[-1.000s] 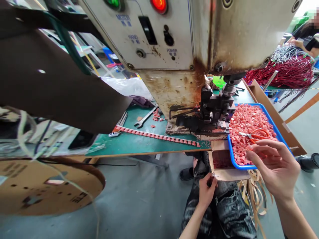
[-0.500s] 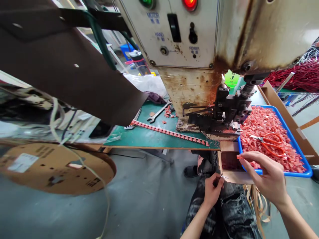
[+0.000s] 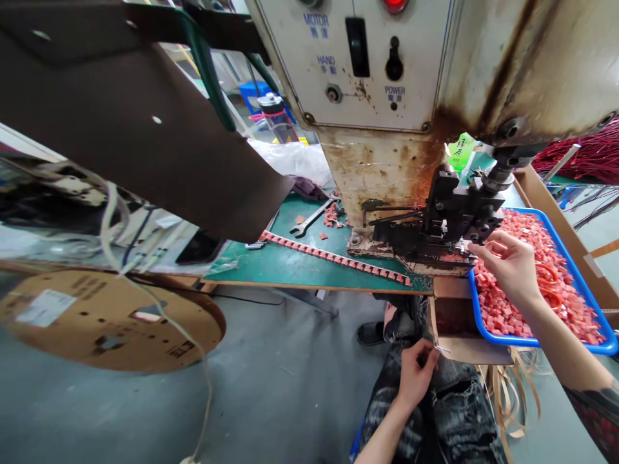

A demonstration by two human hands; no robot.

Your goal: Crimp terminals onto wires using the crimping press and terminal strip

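My right hand reaches to the machine's black tooling, thumb and forefinger pinched at the small metal die there. The small red piece seen in that pinch earlier is barely visible now, hidden by the fingertips. Lower down, above my lap, my left hand is closed in a pinch. Thin white wire ends stick out by its fingertips, beside an open cardboard box. Under my right forearm lies a blue tray heaped with small red pieces, with orange-handled snips partly covered on top.
The rusty machine body stands over the green bench. A strip of red pieces, a wrench and loose red bits lie there. A cardboard reel hangs left, below a dark sheet. Paper strips dangle at right.
My right hand has moved up and forward from above the cardboard box to the machine's die. My left hand keeps its pinch near the box. The view has shifted slightly.
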